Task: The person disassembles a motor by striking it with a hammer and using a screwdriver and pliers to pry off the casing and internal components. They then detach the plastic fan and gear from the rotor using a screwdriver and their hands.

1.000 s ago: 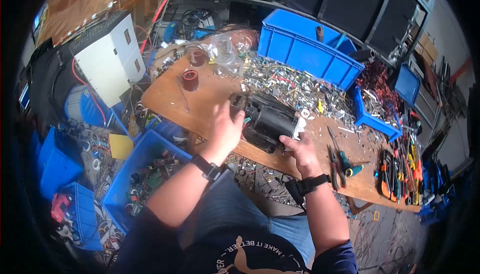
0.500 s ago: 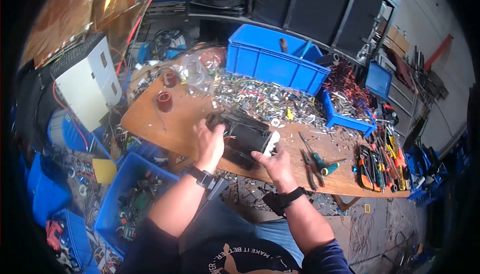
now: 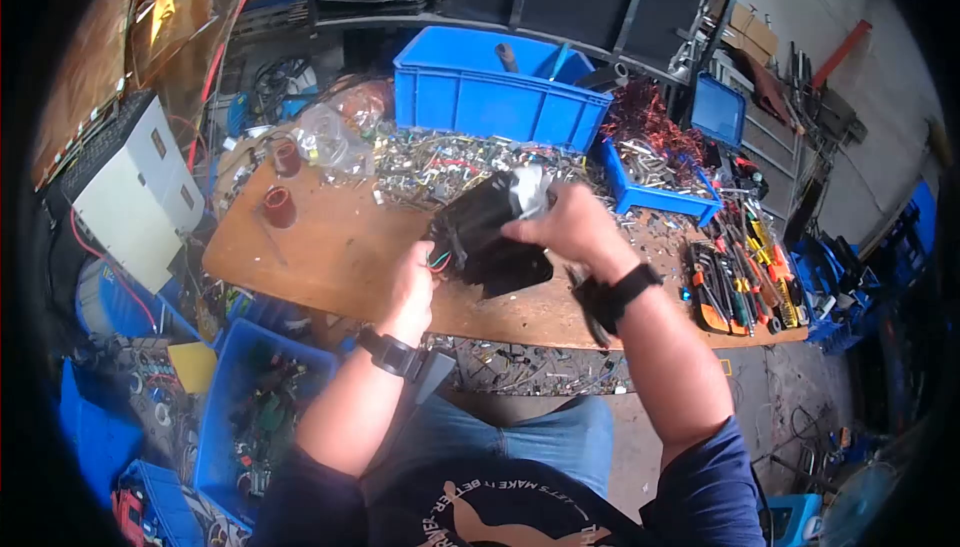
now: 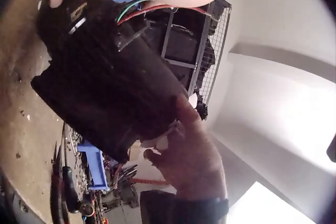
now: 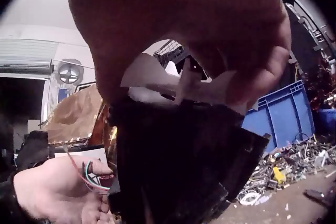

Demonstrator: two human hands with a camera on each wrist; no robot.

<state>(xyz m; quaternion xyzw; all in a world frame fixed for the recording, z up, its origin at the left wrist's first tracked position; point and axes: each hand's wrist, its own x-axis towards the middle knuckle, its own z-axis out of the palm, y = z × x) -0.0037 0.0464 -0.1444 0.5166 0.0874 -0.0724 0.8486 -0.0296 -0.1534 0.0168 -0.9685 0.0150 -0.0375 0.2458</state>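
A black cylindrical device [image 3: 485, 232] with a white end piece [image 3: 528, 192] is held tilted over the wooden table, white end up. The right hand [image 3: 580, 232] grips that upper end, its thumb on the black side; in the right wrist view its fingers curl over the white piece [image 5: 178, 85]. The left hand [image 3: 408, 292] holds the lower left end, beside red and green wires [image 3: 438, 261]. In the left wrist view the left fingers lie over the black body [image 4: 105, 82], partly out of frame.
Behind lie loose small parts [image 3: 440, 162] and a large blue bin [image 3: 500, 102]. A small blue tray [image 3: 660, 197] and a row of tools [image 3: 740, 272] are at the right. Two reddish-brown spools [image 3: 280, 207] stand at the left; a blue crate [image 3: 215, 427] is below.
The device has been tipped from lying nearly level to a steep tilt, white end raised. The right hand has moved up and over that end. The head view has shifted rightward.
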